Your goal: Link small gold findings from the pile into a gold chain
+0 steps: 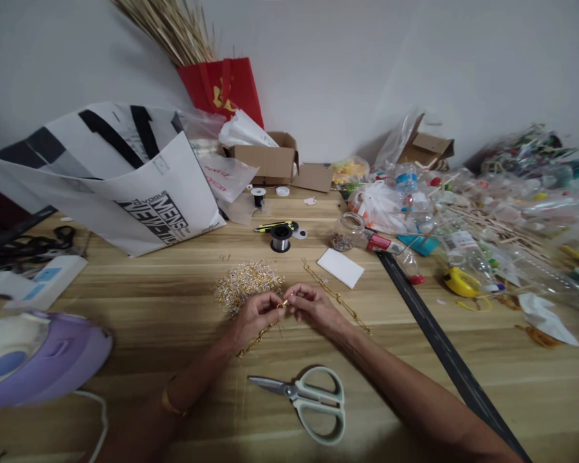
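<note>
My left hand (259,314) and my right hand (313,307) meet over the wooden table, fingertips pinched on a small gold piece (282,303). From under my left hand a gold beaded strand (257,342) trails toward me. Just behind that hand lies a tangled heap of gold and silver beadwork (246,283). A second gold strand (338,297) stretches out beyond my right wrist. Scissors with pale handles (299,397) lie nearer to me, blades pointing left. A spool of fine wire (280,238) stands behind the heap.
A white card (340,267), a jar of beads (347,233) and a glue tube (383,244) lie beyond my right hand. Plastic bottles and sticks (502,225) crowd the right. At left are a purple appliance (53,360) and a large white bag (149,199).
</note>
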`<state>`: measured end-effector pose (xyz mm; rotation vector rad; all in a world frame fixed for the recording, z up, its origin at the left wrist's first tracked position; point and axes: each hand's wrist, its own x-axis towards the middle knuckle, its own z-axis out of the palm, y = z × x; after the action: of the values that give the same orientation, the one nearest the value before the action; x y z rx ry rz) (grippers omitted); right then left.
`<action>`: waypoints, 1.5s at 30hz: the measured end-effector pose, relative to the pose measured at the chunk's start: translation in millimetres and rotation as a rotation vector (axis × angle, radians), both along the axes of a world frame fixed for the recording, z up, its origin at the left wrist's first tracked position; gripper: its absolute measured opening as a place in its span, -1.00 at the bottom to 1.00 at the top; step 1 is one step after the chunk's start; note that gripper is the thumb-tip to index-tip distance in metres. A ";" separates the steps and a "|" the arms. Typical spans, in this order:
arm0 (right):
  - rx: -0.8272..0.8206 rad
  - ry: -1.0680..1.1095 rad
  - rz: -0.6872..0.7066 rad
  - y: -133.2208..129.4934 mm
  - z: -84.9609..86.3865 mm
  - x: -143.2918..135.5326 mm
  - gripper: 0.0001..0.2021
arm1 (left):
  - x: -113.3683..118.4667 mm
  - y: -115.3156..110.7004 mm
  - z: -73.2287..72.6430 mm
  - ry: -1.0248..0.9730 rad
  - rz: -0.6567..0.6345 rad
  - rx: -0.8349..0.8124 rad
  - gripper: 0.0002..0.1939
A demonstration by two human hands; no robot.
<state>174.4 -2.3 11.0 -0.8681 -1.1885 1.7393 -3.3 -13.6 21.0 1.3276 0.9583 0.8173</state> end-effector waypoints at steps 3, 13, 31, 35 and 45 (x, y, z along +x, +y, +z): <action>-0.005 0.022 0.010 0.3 0.5 0.7 -0.75 | 0.0 0.1 0.9 -0.044 -0.001 -0.017 -0.75; -0.073 0.112 0.072 1.1 -1.2 2.3 -0.76 | 0.3 -0.2 3.9 -0.142 -0.041 -0.056 -0.72; -0.154 0.131 0.022 0.7 -7.9 -2.6 -0.75 | 0.5 -0.8 4.0 -0.051 0.018 0.014 -0.69; -0.153 0.143 0.030 0.0 -6.4 -2.3 -0.75 | 0.7 -1.0 6.7 -0.054 0.033 -0.016 -0.67; -0.080 0.110 0.093 0.2 -2.0 1.3 -0.71 | 2.3 -0.9 7.8 -0.101 0.058 -0.065 -0.67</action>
<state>175.7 -2.1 9.0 -0.7642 -1.1086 1.8966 -1.0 -14.5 28.8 1.1960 0.9391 0.8820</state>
